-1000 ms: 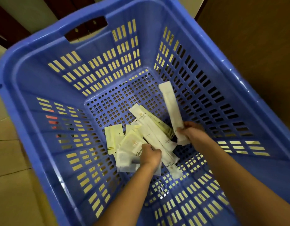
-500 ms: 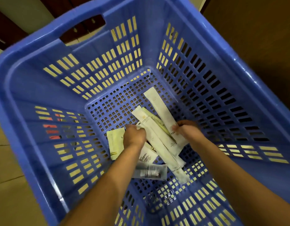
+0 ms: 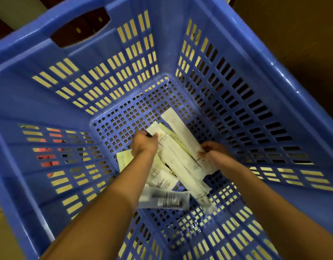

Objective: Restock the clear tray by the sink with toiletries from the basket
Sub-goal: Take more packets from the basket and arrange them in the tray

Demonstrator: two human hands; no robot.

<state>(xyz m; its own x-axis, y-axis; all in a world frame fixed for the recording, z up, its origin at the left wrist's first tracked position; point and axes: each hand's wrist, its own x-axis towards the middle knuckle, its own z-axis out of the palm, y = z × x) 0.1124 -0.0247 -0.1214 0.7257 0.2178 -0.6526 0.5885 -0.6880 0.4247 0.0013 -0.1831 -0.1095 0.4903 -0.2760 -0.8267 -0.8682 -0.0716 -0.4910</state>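
**Risk (judgement).** Both hands are working in one overlapping heap. Lifting one wrapper may drag its neighbours up with it, and these could drop back or fall over the rim. The wrappers look thin, so a corner caught in the floor perforations could crease or tear. A loose bundle of slim packets may also fan out and slip from the grasp on the way up.

**Container.** A large blue slotted plastic basket (image 3: 113,44) fills the frame. Its contents lie mid-frame on the perforated floor:
- Several long sachets lie diagonally and overlap.
- A pale yellow square sachet (image 3: 124,162) sits at the left of the heap, partly under the left forearm.
- A small white tube with dark print (image 3: 167,199) lies at lower centre and is blurred.
- Further small packets lie beneath and cannot be told apart.

**Hands.** The left hand (image 3: 144,144), at centre, has its fingers curled over the upper end of a long white paper sachet (image 3: 180,171). The right hand (image 3: 216,152), right of centre, pinches the lower part of a second long white sachet (image 3: 180,130), which points toward the upper middle of the frame.

**Task items.** All visible toiletries are inside the basket. The clear tray and the sink are not in view. The stage is judged to be picking, with nothing yet carried across.
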